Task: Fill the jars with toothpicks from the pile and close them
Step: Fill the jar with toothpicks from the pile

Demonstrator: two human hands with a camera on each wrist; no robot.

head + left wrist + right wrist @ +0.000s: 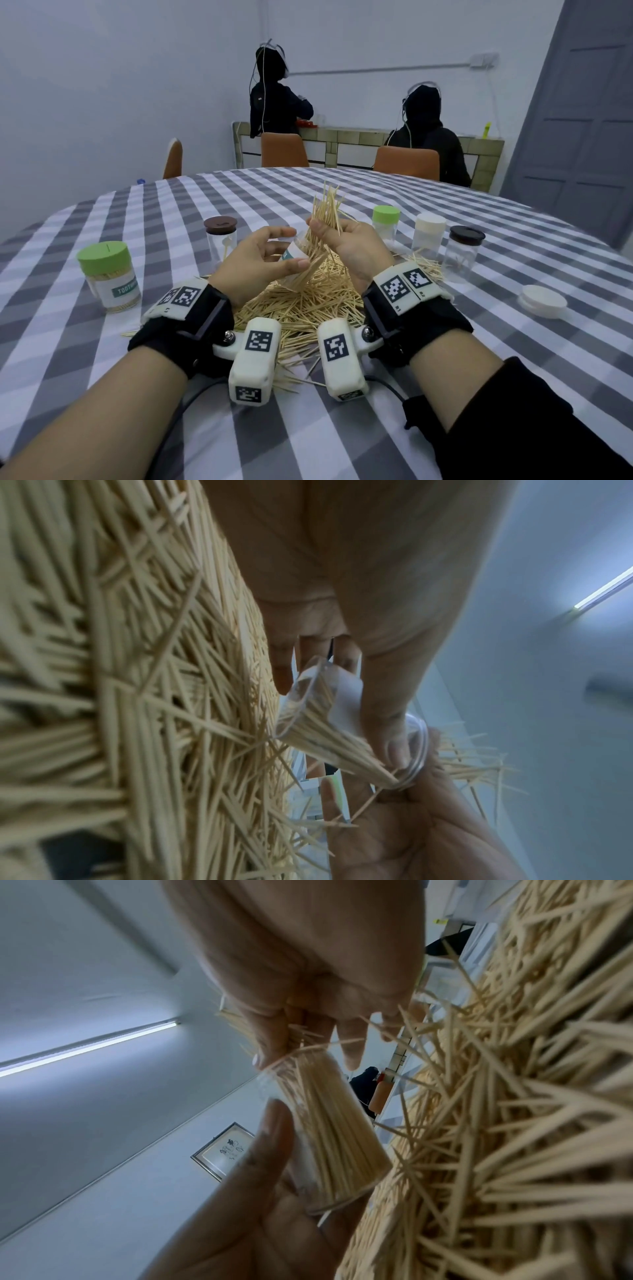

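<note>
My left hand (pixel 267 253) grips a clear open jar (pixel 294 251) tilted over the toothpick pile (pixel 308 301), its mouth toward my right hand. My right hand (pixel 342 236) pinches a bundle of toothpicks (pixel 325 212) whose lower ends enter the jar while the upper ends fan out above. In the left wrist view the jar (pixel 329 723) is partly filled, thumb on its rim. The right wrist view shows the jar (pixel 329 1134) packed with toothpicks, my left thumb (pixel 270 1137) along its side. A loose white lid (pixel 543 301) lies at the right.
A filled green-lidded jar (pixel 109 277) stands at left, a brown-lidded jar (pixel 221 240) behind it. At right stand green-lidded (pixel 385 222), white-lidded (pixel 430 233) and dark-lidded (pixel 464 253) jars. Two people in dark hoods and orange chairs are beyond the checked table (pixel 102 342).
</note>
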